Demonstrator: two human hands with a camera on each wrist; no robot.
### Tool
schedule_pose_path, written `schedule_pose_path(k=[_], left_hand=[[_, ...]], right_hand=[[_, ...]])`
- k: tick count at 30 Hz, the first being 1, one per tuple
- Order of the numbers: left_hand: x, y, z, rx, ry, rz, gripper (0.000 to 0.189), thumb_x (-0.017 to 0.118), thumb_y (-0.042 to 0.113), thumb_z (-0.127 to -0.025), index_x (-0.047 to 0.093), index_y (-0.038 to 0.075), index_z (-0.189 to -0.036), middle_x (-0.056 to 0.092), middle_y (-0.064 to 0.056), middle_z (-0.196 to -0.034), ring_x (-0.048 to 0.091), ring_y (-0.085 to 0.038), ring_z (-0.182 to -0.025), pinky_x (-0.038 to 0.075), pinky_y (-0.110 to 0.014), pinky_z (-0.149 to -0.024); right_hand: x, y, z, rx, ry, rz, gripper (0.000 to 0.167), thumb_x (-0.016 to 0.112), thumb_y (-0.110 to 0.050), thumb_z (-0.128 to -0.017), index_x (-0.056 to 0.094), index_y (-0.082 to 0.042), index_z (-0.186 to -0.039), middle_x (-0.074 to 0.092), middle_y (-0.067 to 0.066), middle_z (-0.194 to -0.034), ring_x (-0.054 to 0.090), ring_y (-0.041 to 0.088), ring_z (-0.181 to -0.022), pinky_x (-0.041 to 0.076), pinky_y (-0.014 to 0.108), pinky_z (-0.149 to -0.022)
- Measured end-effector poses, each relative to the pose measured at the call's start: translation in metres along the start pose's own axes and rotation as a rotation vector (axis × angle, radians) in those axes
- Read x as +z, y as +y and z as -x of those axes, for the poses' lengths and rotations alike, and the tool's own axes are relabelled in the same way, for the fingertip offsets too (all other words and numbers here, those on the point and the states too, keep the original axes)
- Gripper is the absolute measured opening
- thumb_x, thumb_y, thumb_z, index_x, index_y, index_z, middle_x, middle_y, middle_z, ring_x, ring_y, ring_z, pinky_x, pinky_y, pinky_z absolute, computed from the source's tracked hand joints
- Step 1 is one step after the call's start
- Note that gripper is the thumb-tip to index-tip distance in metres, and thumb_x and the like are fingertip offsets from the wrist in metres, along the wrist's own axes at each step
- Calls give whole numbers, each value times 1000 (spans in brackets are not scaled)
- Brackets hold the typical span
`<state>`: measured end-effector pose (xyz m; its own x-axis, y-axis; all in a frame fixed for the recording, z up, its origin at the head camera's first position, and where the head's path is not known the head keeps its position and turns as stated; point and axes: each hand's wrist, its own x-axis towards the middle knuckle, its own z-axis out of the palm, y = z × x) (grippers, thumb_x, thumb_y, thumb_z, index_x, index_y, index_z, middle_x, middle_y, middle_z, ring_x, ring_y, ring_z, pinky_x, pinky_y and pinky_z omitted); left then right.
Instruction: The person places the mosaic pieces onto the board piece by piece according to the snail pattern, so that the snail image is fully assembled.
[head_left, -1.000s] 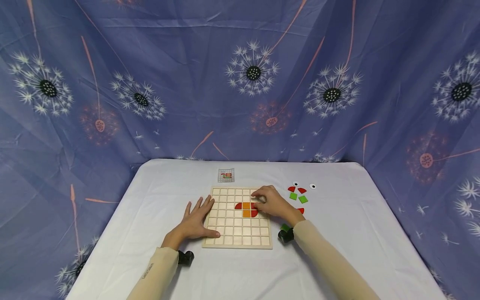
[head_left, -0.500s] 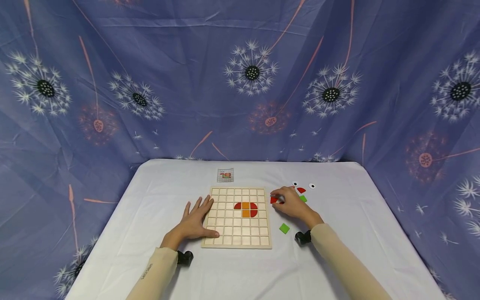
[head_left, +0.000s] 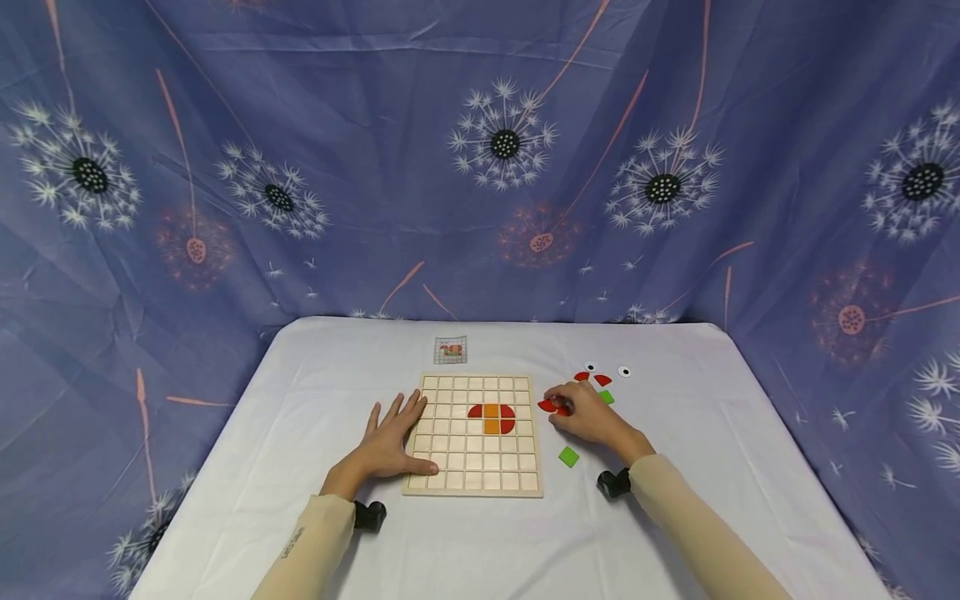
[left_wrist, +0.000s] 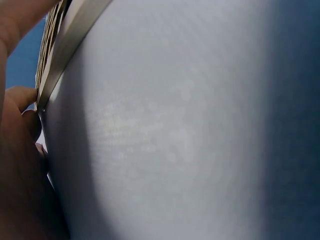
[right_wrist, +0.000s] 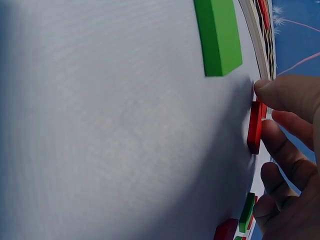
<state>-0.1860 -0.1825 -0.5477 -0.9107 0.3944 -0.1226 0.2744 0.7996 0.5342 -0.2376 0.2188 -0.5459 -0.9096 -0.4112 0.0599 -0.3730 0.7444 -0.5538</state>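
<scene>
A pale wooden grid board (head_left: 472, 467) lies on the table. Two orange squares (head_left: 491, 427) and several red rounded pieces (head_left: 507, 427) sit in its cells. My left hand (head_left: 390, 446) rests on the board's left side, fingers spread and thumb over the lower left cells. Just right of the board, my right hand (head_left: 592, 414) pinches a red quarter-circle piece (head_left: 547, 406) between thumb and index finger. Another red piece (head_left: 562, 411) lies under that hand, partly covered. The right wrist view shows a red piece (right_wrist: 255, 127) on the cloth beside the fingers.
A small picture card (head_left: 451, 350) lies beyond the board. Further right are two round eye pieces (head_left: 624, 372), two red quarter-circles (head_left: 603, 380) and a green square (head_left: 606, 397). Another green square (head_left: 569, 457) lies nearer, on the white tablecloth (head_left: 480, 550).
My right hand has left the board and moved right to the loose pieces. The red piece at its fingertips has turned and shifted slightly nearer. My left hand stays put.
</scene>
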Motion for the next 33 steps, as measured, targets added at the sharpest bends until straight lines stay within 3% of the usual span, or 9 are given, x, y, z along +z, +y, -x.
schedule_pose_path(k=[7, 26, 33], left_hand=[[1, 0, -1, 1, -2, -2, 129, 85, 66, -68, 21, 11, -166, 12, -10, -174, 6, -41, -160, -8, -68, -123], [-1, 0, 0, -9, -4, -6, 130, 85, 67, -68, 21, 12, -166, 11, -9, -174, 6, -41, -160, -8, -67, -124], [-2, 0, 0, -8, -7, 1, 130, 86, 67, -68, 20, 12, -166, 11, -10, -174, 6, -41, -160, -8, -67, -124]], right_hand=[[2, 4, 1, -19, 26, 18, 33, 75, -12, -88, 74, -14, -121, 71, 2, -119, 55, 22, -107, 50, 44, -93], [1, 2, -3, -16, -11, 41, 22, 76, -13, -87, 78, -13, -109, 70, 3, -113, 55, 22, -104, 49, 41, -90], [-3, -7, -1, -14, 27, -77, 27, 76, -11, -88, 77, -7, -114, 74, 7, -115, 68, 21, -101, 59, 41, -88]])
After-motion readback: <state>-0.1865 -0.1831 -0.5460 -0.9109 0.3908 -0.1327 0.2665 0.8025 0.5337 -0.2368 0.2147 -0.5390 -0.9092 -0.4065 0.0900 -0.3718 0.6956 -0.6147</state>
